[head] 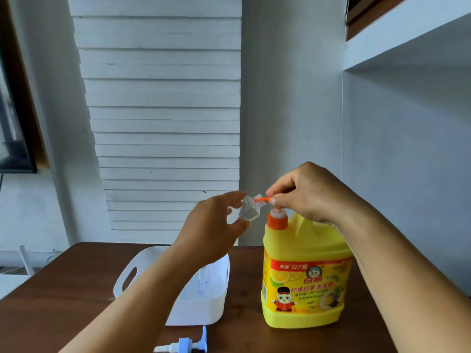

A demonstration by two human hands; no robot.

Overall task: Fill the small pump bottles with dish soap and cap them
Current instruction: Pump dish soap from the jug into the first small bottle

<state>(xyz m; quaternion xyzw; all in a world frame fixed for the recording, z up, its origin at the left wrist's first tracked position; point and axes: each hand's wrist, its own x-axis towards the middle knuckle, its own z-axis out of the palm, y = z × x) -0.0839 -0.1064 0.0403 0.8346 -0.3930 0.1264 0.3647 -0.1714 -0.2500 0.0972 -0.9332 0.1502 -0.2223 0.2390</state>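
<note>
A big yellow dish soap jug [305, 281] with an orange pump [276, 220] stands on the brown table. My left hand [216, 230] grips a small clear bottle [246, 211], tilted, with its mouth at the orange nozzle tip. My right hand [303, 192] rests on top of the pump head, fingers curled round the nozzle. A blue and white pump cap [187, 345] lies on the table near the front edge.
A white plastic basket [127, 276] with handle cut-outs stands on the table [63, 301] left of the jug, partly hidden by my left forearm; bluish pieces show inside it. A white slatted wall is behind.
</note>
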